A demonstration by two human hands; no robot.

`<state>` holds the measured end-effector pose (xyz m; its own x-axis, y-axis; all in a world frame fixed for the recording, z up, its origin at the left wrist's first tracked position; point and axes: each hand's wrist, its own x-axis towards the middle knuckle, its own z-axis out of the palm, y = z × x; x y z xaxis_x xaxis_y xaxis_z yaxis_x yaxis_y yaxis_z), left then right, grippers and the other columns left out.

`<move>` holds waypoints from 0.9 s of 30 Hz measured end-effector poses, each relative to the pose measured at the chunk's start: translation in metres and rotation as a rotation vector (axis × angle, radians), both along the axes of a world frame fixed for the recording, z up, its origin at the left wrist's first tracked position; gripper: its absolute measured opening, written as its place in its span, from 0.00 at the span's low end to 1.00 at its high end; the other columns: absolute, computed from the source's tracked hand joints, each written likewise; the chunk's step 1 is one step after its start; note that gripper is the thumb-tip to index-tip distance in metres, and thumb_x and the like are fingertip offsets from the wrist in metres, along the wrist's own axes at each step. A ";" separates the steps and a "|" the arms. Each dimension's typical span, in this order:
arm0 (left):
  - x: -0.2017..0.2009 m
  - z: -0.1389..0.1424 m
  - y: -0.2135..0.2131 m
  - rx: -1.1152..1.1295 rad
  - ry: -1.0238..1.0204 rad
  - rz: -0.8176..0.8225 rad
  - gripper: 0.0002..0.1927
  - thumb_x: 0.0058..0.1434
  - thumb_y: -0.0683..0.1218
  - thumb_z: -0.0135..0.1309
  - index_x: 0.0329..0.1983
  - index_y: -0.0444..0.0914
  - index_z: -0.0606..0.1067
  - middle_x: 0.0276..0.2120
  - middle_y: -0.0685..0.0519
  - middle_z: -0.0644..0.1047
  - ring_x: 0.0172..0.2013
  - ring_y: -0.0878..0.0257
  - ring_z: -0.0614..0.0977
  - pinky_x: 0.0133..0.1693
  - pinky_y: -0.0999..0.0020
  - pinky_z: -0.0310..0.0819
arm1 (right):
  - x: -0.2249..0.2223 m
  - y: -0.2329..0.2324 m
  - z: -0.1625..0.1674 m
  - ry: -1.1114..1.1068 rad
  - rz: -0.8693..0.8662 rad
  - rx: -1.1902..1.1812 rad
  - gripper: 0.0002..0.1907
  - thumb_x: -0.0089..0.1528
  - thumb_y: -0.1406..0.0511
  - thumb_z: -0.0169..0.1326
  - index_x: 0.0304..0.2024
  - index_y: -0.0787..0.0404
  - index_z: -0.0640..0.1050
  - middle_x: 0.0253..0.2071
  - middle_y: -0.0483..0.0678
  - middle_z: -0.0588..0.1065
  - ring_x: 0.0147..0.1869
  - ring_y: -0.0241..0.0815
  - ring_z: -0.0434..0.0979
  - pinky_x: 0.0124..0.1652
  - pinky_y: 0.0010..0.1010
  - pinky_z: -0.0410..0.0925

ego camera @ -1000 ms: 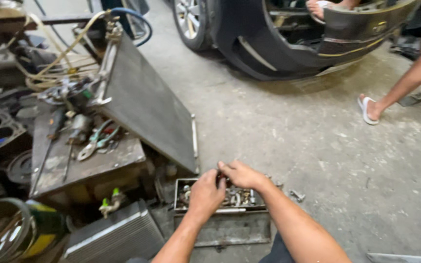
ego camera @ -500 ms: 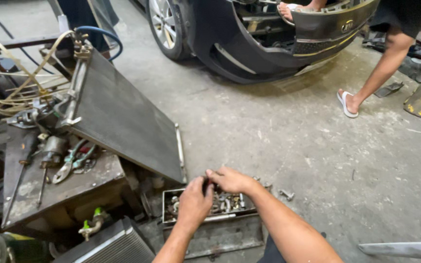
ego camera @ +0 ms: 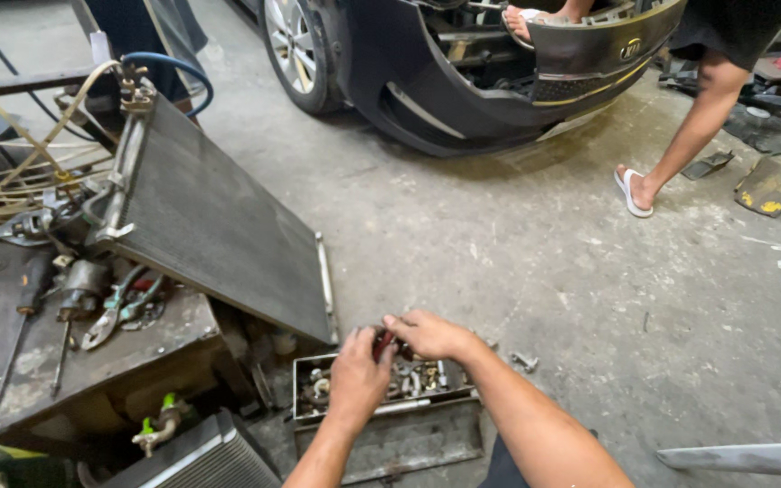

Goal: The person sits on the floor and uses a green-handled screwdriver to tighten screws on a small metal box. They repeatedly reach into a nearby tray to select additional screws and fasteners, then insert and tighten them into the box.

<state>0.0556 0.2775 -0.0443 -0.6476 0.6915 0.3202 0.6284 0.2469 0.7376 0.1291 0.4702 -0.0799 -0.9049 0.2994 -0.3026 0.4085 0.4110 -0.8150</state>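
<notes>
Both my hands hover over an open metal toolbox point(ego camera: 381, 438) on the concrete floor, its tray full of several bolts and small metal parts. My left hand point(ego camera: 359, 375) and my right hand point(ego camera: 428, 334) meet over the tray. Between their fingertips sits a small dark red part point(ego camera: 381, 344), pinched from both sides. What exactly the part is cannot be made out.
A grey car radiator point(ego camera: 210, 226) leans on a rusty workbench point(ego camera: 92, 357) strewn with pliers and hoses. Another finned radiator point(ego camera: 201, 456) lies at the lower left. A dark car point(ego camera: 463, 81) with a loose front bumper stands ahead; another person's leg in a sandal point(ego camera: 633, 192) is beside it.
The view has shifted, so the car and bench sit differently in the frame. My hands stay together over the toolbox tray, the fingers closing on the small red part.
</notes>
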 end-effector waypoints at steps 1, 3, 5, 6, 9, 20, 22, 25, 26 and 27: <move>0.000 0.000 0.000 0.013 0.009 0.007 0.15 0.56 0.49 0.63 0.42 0.37 0.75 0.40 0.39 0.77 0.42 0.37 0.79 0.42 0.47 0.74 | 0.000 0.000 0.000 0.013 0.011 -0.011 0.34 0.70 0.43 0.40 0.39 0.61 0.85 0.22 0.45 0.76 0.26 0.37 0.71 0.29 0.34 0.68; 0.000 0.000 0.001 0.013 0.017 0.004 0.15 0.56 0.48 0.63 0.41 0.37 0.75 0.39 0.39 0.77 0.41 0.37 0.79 0.42 0.46 0.73 | 0.001 0.000 0.000 0.042 0.034 -0.033 0.34 0.69 0.43 0.39 0.39 0.61 0.85 0.23 0.44 0.77 0.26 0.36 0.72 0.30 0.34 0.69; 0.000 0.001 0.002 0.012 0.012 -0.005 0.14 0.56 0.48 0.63 0.40 0.36 0.74 0.38 0.40 0.77 0.41 0.38 0.79 0.41 0.46 0.73 | 0.001 0.001 0.001 0.007 0.015 -0.014 0.34 0.70 0.43 0.40 0.38 0.62 0.85 0.23 0.45 0.76 0.26 0.37 0.71 0.29 0.34 0.68; 0.000 0.001 0.002 0.007 -0.002 -0.011 0.14 0.56 0.48 0.62 0.39 0.36 0.74 0.38 0.41 0.77 0.41 0.38 0.79 0.41 0.46 0.73 | 0.001 0.001 0.001 -0.010 0.006 -0.006 0.35 0.70 0.43 0.40 0.38 0.63 0.85 0.23 0.45 0.76 0.27 0.37 0.71 0.29 0.35 0.68; 0.001 0.003 0.001 -0.005 -0.020 -0.020 0.14 0.57 0.49 0.62 0.39 0.36 0.74 0.37 0.42 0.77 0.41 0.39 0.79 0.41 0.47 0.73 | 0.002 0.002 0.002 -0.024 0.015 0.061 0.35 0.70 0.43 0.40 0.38 0.64 0.85 0.21 0.48 0.75 0.26 0.38 0.70 0.29 0.36 0.67; 0.003 0.011 -0.001 -0.046 -0.058 -0.032 0.13 0.57 0.49 0.62 0.38 0.36 0.74 0.38 0.43 0.77 0.41 0.41 0.79 0.41 0.48 0.73 | 0.004 -0.006 0.016 0.003 0.035 0.037 0.32 0.70 0.45 0.41 0.40 0.63 0.84 0.25 0.50 0.78 0.29 0.41 0.76 0.34 0.37 0.71; 0.003 0.011 -0.001 -0.048 -0.055 -0.031 0.13 0.57 0.49 0.62 0.38 0.36 0.74 0.38 0.42 0.77 0.41 0.40 0.78 0.41 0.48 0.73 | 0.005 -0.007 0.020 -0.014 0.031 0.080 0.33 0.70 0.45 0.41 0.39 0.64 0.84 0.24 0.51 0.78 0.29 0.42 0.76 0.34 0.37 0.71; 0.003 0.009 -0.001 -0.025 -0.039 -0.033 0.13 0.57 0.48 0.61 0.39 0.36 0.74 0.38 0.42 0.77 0.41 0.40 0.78 0.41 0.48 0.73 | 0.006 -0.008 0.024 -0.017 0.032 0.124 0.33 0.70 0.45 0.41 0.38 0.64 0.85 0.24 0.51 0.78 0.28 0.42 0.77 0.34 0.37 0.71; 0.003 0.008 -0.001 -0.025 -0.046 -0.037 0.12 0.57 0.48 0.61 0.39 0.36 0.74 0.38 0.42 0.77 0.41 0.40 0.78 0.42 0.48 0.73 | 0.006 -0.008 0.025 -0.004 0.038 0.118 0.32 0.69 0.45 0.41 0.39 0.63 0.85 0.24 0.51 0.78 0.28 0.42 0.77 0.34 0.37 0.72; 0.003 0.008 -0.001 -0.025 -0.053 -0.040 0.12 0.58 0.47 0.60 0.39 0.37 0.74 0.38 0.42 0.77 0.41 0.40 0.79 0.42 0.48 0.73 | 0.006 -0.008 0.025 0.009 0.044 0.112 0.32 0.69 0.45 0.41 0.40 0.62 0.85 0.24 0.51 0.78 0.28 0.42 0.77 0.34 0.37 0.72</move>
<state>0.0590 0.2762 -0.0366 -0.6347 0.7246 0.2684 0.5985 0.2414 0.7639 0.1348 0.4617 -0.0548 -0.9204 0.2907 -0.2616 0.3811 0.5171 -0.7663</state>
